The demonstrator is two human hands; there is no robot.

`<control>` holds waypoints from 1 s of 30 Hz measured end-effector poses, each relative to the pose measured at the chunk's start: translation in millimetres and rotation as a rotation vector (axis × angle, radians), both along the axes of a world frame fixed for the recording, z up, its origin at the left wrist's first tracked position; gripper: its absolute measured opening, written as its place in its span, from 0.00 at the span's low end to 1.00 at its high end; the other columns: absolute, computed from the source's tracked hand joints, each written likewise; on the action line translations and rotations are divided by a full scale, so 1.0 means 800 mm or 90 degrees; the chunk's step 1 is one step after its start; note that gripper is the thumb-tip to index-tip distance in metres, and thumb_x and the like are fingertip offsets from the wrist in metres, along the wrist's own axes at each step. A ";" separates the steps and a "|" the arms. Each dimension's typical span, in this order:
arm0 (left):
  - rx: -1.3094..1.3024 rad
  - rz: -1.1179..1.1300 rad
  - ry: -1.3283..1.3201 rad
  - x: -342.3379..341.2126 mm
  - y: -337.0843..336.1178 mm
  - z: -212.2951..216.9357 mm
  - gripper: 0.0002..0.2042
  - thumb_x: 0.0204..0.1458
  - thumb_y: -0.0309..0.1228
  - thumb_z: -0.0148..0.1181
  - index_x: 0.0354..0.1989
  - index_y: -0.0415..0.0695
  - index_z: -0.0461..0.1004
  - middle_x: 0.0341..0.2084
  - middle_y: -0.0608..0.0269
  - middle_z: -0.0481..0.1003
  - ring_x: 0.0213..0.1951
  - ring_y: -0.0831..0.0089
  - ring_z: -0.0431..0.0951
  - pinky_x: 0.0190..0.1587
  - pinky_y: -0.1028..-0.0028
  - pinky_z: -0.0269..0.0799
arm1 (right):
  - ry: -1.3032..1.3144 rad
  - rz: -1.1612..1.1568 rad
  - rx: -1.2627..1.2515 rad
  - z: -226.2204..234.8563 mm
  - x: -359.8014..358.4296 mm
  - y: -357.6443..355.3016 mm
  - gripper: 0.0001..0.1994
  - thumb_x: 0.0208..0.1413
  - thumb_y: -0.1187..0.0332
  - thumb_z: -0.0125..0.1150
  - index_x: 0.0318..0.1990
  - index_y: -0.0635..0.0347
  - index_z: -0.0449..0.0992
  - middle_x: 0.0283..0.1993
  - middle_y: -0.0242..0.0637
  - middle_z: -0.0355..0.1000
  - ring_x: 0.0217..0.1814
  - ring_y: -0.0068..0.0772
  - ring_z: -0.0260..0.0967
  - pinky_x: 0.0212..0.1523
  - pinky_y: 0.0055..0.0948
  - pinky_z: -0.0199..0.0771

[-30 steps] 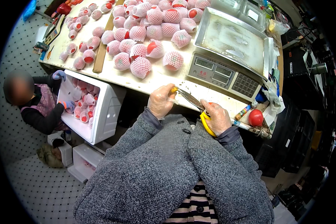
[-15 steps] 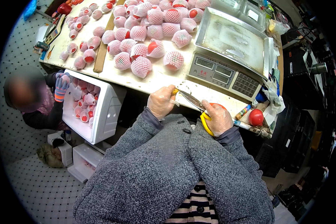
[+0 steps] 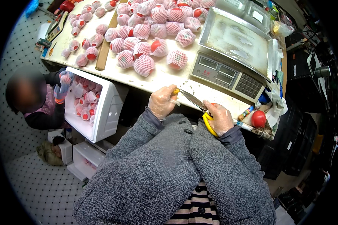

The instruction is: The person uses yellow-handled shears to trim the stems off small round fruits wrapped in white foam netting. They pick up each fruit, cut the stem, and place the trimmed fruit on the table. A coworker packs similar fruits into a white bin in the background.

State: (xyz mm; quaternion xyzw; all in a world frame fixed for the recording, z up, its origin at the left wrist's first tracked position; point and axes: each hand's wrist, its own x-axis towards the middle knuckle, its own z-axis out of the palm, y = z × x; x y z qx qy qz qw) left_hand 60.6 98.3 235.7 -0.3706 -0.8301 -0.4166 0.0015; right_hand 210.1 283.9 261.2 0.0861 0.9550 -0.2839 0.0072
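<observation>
Just in front of my chest, by the table's near edge, my right hand [image 3: 219, 118] is closed round the yellow handles of a pair of scissors [image 3: 193, 99]. The blades point left, toward my left hand [image 3: 163, 102]. That hand is closed, pinching a small yellow piece [image 3: 175, 91] at the blade tips; what it is I cannot make out. Both hands wear thin clear gloves. Part of something red shows behind my right hand, and a bare red tomato-like fruit [image 3: 258, 118] sits to its right.
Many net-wrapped red fruits [image 3: 144, 65] cover the table [image 3: 150, 83]. A digital scale [image 3: 218, 71] with a metal pan stands at the right. On the left, a person's gloved hands [image 3: 61, 93] are at a white foam box [image 3: 110, 108] of wrapped fruit. A wooden strip [image 3: 104, 50] divides the tabletop.
My hands and the scissors stay almost still. The view has shifted slightly. The other person's gloved hands have moved apart, one now holding a wrapped fruit at the foam box.
</observation>
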 end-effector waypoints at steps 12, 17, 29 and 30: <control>0.044 -0.034 -0.022 0.000 -0.006 -0.003 0.16 0.39 0.15 0.59 0.40 0.36 0.72 0.27 0.52 0.75 0.28 0.65 0.77 0.31 0.75 0.73 | -0.020 0.013 -0.021 0.005 0.000 0.002 0.21 0.46 0.69 0.59 0.51 0.52 0.70 0.30 0.45 0.71 0.32 0.45 0.70 0.34 0.36 0.71; 0.104 -0.047 -0.047 -0.001 -0.006 -0.006 0.16 0.39 0.15 0.59 0.41 0.34 0.73 0.27 0.53 0.75 0.28 0.68 0.77 0.30 0.77 0.72 | -0.016 0.012 -0.020 0.006 0.001 0.001 0.21 0.46 0.70 0.59 0.51 0.52 0.70 0.30 0.45 0.71 0.32 0.45 0.71 0.33 0.37 0.71; 0.160 -0.017 -0.096 0.000 -0.005 -0.004 0.15 0.41 0.17 0.60 0.41 0.35 0.73 0.28 0.57 0.75 0.25 0.78 0.74 0.28 0.82 0.70 | 0.023 -0.001 -0.058 0.006 -0.001 -0.002 0.22 0.46 0.71 0.59 0.52 0.53 0.69 0.32 0.45 0.70 0.35 0.45 0.69 0.36 0.37 0.70; 0.166 -0.023 -0.109 -0.001 -0.004 -0.003 0.15 0.42 0.17 0.60 0.41 0.35 0.73 0.29 0.57 0.75 0.25 0.79 0.73 0.28 0.83 0.69 | 0.017 0.006 -0.054 0.003 -0.001 -0.002 0.22 0.45 0.71 0.59 0.52 0.54 0.69 0.32 0.45 0.70 0.36 0.45 0.69 0.36 0.37 0.70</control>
